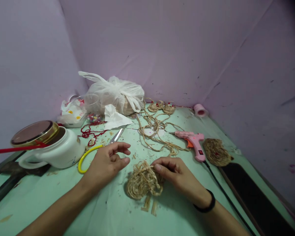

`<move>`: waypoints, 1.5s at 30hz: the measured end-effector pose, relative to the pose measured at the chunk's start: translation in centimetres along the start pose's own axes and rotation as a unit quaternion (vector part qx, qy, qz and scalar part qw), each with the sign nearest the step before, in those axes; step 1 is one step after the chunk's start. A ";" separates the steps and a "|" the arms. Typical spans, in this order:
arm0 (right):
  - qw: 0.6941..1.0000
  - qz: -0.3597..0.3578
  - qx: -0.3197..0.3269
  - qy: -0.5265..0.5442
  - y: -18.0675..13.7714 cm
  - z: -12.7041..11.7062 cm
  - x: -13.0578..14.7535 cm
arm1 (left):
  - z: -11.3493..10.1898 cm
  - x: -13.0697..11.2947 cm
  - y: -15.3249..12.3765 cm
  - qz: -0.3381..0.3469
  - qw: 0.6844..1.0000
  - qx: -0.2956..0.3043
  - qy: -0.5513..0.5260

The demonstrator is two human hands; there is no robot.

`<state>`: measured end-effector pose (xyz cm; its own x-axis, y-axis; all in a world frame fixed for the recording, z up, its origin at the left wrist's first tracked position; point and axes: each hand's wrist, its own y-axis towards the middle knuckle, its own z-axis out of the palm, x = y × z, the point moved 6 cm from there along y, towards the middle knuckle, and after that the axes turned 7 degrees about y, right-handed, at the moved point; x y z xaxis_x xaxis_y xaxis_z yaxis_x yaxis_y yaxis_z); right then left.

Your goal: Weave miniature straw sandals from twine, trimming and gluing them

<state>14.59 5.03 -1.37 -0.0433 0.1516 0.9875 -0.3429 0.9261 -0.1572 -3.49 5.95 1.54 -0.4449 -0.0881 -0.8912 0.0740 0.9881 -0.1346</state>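
Observation:
A coiled jute craft piece (142, 182) lies on the mint-green tabletop in front of me. My right hand (173, 172) pinches its upper right edge, thumb and fingers pressed on the twine. My left hand (108, 162) hovers just left of the piece with fingers loosely curled and apart, holding nothing. Scissors with yellow handles (98, 149) lie right behind my left hand. A loose tangle of jute twine (157, 131) spreads beyond the piece.
A pink glue gun (194, 142) with a black cord lies at right, beside a second jute coil (216, 152). A white pot with gold lid (51, 147) stands left. A white plastic bag (113, 93), red thread (90, 132), a pink tape roll (200, 110) and small jute pieces (161, 107) sit at the back.

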 end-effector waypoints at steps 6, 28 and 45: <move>0.990 -0.055 0.002 -0.131 -0.8 0.6 1.6 | 3.1 0.1 -1.2 -0.010 0.989 0.147 0.030; 0.999 -0.014 -0.030 -0.031 0.2 1.5 1.2 | 4.1 -0.5 -1.1 -0.026 0.986 0.161 -0.042; 0.994 0.050 -0.076 0.059 0.0 1.6 -0.9 | 7.2 1.0 -1.5 0.012 0.984 0.178 -0.029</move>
<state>13.10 4.36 -2.25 0.0444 0.2770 0.9598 -0.1959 0.9446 -0.2635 2.36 3.46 -2.27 -0.3881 -0.0820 -0.9180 0.3958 0.8847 -0.2463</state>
